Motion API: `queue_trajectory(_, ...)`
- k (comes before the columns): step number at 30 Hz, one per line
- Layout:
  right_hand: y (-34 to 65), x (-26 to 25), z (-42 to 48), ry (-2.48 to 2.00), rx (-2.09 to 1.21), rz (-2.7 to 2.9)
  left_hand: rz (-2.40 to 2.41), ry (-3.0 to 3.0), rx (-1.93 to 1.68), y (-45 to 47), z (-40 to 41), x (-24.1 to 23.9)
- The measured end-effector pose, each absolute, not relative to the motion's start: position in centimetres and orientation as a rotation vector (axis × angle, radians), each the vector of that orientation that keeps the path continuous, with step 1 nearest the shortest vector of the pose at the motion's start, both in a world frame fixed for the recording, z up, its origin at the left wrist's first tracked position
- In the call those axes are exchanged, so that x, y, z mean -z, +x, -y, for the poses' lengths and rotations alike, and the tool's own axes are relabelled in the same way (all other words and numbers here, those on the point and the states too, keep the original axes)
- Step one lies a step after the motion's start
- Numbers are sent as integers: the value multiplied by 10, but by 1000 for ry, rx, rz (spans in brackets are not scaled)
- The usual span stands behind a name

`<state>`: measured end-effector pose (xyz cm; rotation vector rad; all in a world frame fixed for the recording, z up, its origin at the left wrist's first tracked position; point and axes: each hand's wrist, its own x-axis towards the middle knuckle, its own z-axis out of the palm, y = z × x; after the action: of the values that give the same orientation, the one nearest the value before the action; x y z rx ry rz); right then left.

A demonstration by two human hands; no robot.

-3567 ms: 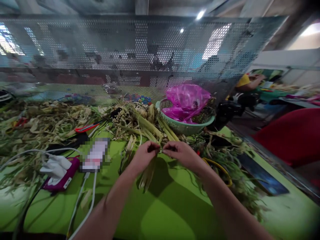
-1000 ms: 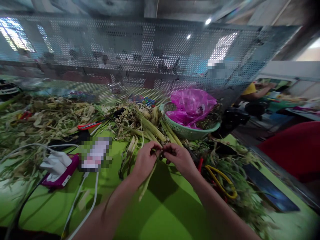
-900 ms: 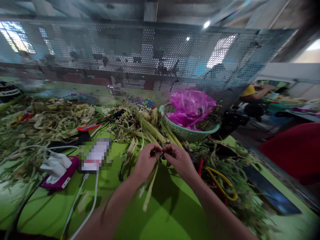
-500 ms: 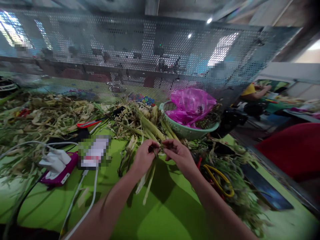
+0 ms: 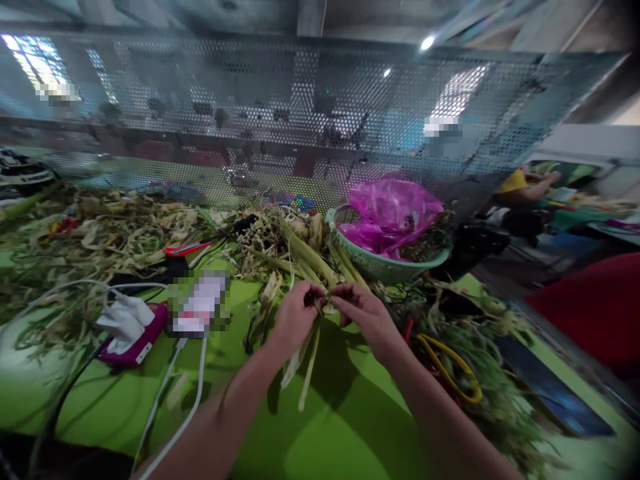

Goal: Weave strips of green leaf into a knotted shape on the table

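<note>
The left hand point(image 5: 295, 313) has its grip pinched together, thumb against forefinger, on the upper ends of 2 dried leaf strips point(image 5: 309, 373). The right hand point(image 5: 367, 317) meets it with thumb and forefinger nearly touching at the same ends; the exact bit between the fingertips is too small to make out. The strips hang down from the left grip toward the wearer, nearer than the pale green plastic colander point(image 5: 400, 270) and to its left.

Just left of the colander lies a bundle of thick dried stalks point(image 5: 307, 253), its lower end close to both hands. A crumpled magenta plastic bag point(image 5: 390, 210) sits in the colander. Nearer the wearer than the colander, on its right, are a yellow loop point(image 5: 453, 363) among green foliage and a dark blue panel point(image 5: 555, 387).

Well left of the colander, on the green counter point(image 5: 350, 440), are an orange-red box cutter point(image 5: 187, 249), a smartphone point(image 5: 200, 303) and a magenta power block point(image 5: 135, 353) with white plugs point(image 5: 125, 320). The phone's screen is pixelated and unreadable. Farther left of the colander, a black-and-white item point(image 5: 25, 175) carries white lettering too blurred to read. A perforated metal screen point(image 5: 250, 87) stands behind the colander; a co-worker's yellow sleeve point(image 5: 513, 180) shows beyond its right.
</note>
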<state>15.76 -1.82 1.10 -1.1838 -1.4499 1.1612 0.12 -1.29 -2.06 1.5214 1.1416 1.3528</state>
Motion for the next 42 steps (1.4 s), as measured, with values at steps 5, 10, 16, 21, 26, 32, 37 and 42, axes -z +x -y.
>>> queue_trajectory(5,159,-8,17,-1207,-1107,1498,-1133,1545,-1378,4,12,23)
queue_trajectory(10,161,-8,16,-1237,-1083,1497,-1176,1542,-1346,1,15,18)
queue_trajectory(16,167,-6,12,-1288,-955,1431,-1406,1622,-1280,-14,14,10)
queue_trajectory(21,165,-13,16,-1039,-1191,1180,-1390,1565,-1193,-15,12,10)
queue_trajectory(26,157,-15,20,-868,-1554,899,-1106,1202,-1243,-11,17,3)
queue_trajectory(32,155,-5,17,-828,-1557,888,-740,1087,-1207,-6,24,-5)
queue_trajectory(37,155,-6,18,-934,-1456,1016,-976,1266,-1274,-7,19,1)
queue_trajectory(42,163,-8,14,-1061,-1325,1198,-1060,1476,-1230,-14,15,3)
